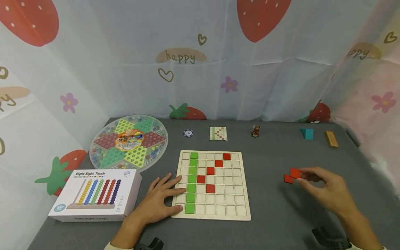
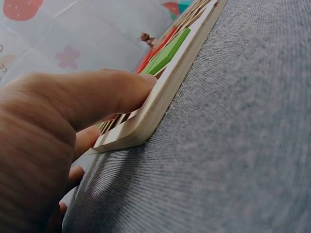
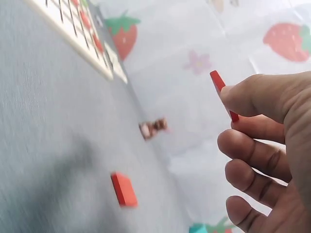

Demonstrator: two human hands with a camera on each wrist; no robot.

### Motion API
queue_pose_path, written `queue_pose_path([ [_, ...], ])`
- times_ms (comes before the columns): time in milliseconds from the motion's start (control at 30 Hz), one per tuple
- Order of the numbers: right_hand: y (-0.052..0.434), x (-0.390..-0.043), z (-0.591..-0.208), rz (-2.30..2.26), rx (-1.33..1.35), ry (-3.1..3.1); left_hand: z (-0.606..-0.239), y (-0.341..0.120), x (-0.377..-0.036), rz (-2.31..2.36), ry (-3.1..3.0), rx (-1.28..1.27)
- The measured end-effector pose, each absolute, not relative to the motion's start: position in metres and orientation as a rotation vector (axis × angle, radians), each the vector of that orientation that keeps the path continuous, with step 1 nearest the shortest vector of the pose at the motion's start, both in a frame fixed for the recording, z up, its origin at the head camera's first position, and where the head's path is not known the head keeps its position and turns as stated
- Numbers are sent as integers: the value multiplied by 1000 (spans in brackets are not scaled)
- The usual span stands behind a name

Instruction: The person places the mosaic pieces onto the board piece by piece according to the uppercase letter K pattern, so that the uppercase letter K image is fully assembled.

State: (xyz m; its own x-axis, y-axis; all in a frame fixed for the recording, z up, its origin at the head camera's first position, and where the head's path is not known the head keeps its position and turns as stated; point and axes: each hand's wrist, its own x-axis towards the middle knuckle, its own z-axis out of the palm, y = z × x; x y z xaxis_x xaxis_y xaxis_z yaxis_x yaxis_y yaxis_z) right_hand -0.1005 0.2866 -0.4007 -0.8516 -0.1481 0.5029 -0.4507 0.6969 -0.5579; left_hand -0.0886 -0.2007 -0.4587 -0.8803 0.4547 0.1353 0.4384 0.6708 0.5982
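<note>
My left hand point(image 1: 159, 201) lies flat with fingers spread on the near left edge of the wooden grid board point(image 1: 215, 217), steadying it. To the right, my right hand point(image 1: 325, 189) pinches a red tile point(image 1: 295, 173) between thumb and fingertips, lifted just off the grey table point(image 1: 275, 225); a second red tile point(image 1: 288, 179) lies on the cloth just beside it. On the board, the green column point(image 1: 191, 182) looks full, while five red squares point(image 1: 210, 171) form a partial pattern. I judge several reds remain to place, with the pattern card point(image 1: 218, 133) lying beyond the board.
</note>
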Motion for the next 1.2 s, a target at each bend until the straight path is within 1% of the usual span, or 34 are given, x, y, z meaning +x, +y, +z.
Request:
queue_pose_path([
  [167,267,-96,-396,1004,569,-2455,-459,-201,-89,1010,2849,769],
  [400,240,-94,-397,1044,648,-2461,-460,-201,-89,1013,2851,783],
  [667,211,-97,-408,1109,773,-2443,-460,-200,-89,1020,2848,784],
  [1200,152,-103,-437,1160,870,-2628,-459,-201,-89,1017,2841,782],
])
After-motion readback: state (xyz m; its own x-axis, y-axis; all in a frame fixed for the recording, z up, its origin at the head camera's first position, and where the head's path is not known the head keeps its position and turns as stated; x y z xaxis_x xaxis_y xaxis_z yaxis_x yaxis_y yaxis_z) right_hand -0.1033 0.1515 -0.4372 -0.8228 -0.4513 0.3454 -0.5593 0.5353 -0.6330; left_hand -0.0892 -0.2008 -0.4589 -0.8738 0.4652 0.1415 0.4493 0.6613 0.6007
